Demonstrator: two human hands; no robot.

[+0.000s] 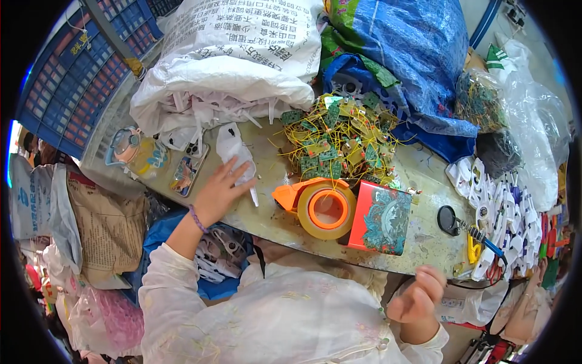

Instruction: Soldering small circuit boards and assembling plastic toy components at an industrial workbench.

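My left hand (pixel 219 189) lies over the table with its fingers spread, the fingertips touching a white plastic housing piece (pixel 230 143) with a narrow tapered end. My right hand (pixel 418 300) is raised off the table's front edge at the lower right. Its fingers are loosely curled, with a gap to the thumb and nothing visible in them. Between the hands sit an orange tape dispenser (pixel 287 195) with a wide roll of clear tape (pixel 309 225) and a red box (pixel 359 219) with a worn teal pattern. Behind them is a heap of green circuit boards (pixel 321 159) with yellow wires.
A white woven sack (pixel 242 85) of white plastic parts and a blue tarp bag (pixel 412 60) stand at the back. At left are a drink bottle (pixel 140 153) and a phone (pixel 189 171). Assembled white devices (pixel 506 212) crowd the right, near a soldering iron (pixel 485 238) and black round lid (pixel 447 219).
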